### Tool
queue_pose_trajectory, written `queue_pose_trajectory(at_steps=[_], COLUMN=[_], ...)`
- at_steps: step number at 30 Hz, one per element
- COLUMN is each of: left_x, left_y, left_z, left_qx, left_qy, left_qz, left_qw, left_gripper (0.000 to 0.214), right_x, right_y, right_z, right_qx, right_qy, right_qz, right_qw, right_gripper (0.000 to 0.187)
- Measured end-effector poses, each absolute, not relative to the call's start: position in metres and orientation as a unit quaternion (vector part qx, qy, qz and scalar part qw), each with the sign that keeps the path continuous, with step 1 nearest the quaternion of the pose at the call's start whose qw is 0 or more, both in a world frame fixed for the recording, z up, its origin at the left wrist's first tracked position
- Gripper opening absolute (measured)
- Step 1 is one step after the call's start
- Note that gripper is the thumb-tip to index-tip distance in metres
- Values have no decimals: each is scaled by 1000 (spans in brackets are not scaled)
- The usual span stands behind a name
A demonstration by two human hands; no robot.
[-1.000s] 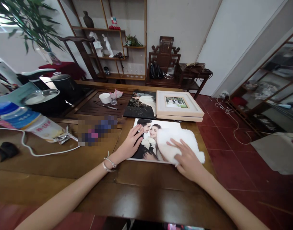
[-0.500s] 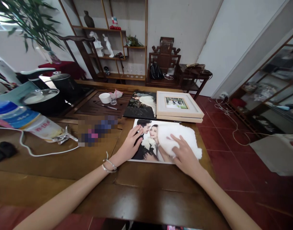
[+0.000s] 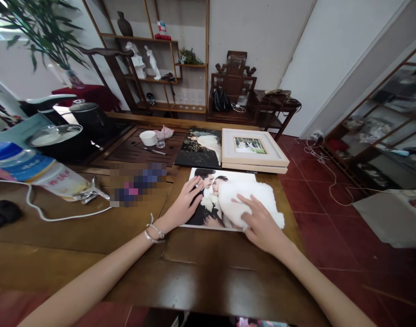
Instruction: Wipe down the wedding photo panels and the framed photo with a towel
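Note:
A wedding photo panel [image 3: 209,206] of a couple lies flat on the wooden table [image 3: 201,254]. Across its left edge rests my left hand [image 3: 185,202], palm down with fingers spread, touching the print. My right hand [image 3: 262,225] lies on a fluffy white cloth [image 3: 231,197] that covers the right part of the photo, including much of the veil. Two of its fingers stretch out over the cloth; the others are partly bent, and I see no pinch on the fabric.
Behind the photo lie a dark photo panel [image 3: 197,150] and stacked pale frames [image 3: 253,147]. A white bowl [image 3: 148,137] sits on the tea tray [image 3: 126,150]. At left are a plastic bottle [image 3: 41,170], a white cable [image 3: 71,219] and a lidded pot [image 3: 56,136].
The right hand and white cloth have shifted slightly left over the photo, covering more of the bride's face. The left hand stays in place.

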State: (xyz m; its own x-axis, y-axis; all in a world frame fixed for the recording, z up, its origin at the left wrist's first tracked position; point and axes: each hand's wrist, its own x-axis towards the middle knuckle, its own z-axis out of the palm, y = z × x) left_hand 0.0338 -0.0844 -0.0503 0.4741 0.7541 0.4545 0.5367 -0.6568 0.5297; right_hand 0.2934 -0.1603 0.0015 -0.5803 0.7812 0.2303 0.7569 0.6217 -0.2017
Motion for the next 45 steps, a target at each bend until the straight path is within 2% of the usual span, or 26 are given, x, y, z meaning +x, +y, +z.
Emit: queue_pose_trajectory(at_steps=[8,14,22,28,34,38,45], left_x=[34,35,34,34,33,34,32], left_y=[-84,-86,-86,-85,-85,-83,-81], left_z=[-51,-50,-49,-50,-51,-53,-57], left_qx=[846,835,838,837,835,830,836], left_qy=[380,396,391,393,397,401,396], left_qz=[342,348,339,339,339,342,326], left_qw=[151,158,170,174,171,184,193], left_gripper=[42,41,43,43,42,43,45], right_x=[293,278,250,271,300,290,257], right_y=[-93,-131,-172,-136,-111,-121,-154], right_z=[-2,13,25,4,-4,-5,11], right_qx=[-493,-497,-371,-487,-548,-493,-309], right_qy=[-857,-859,-912,-856,-812,-847,-938], right_qz=[5,45,150,42,-26,-22,74], right_qw=[153,115,86,165,201,198,136], right_gripper=[26,23,28,21,24,20,20])
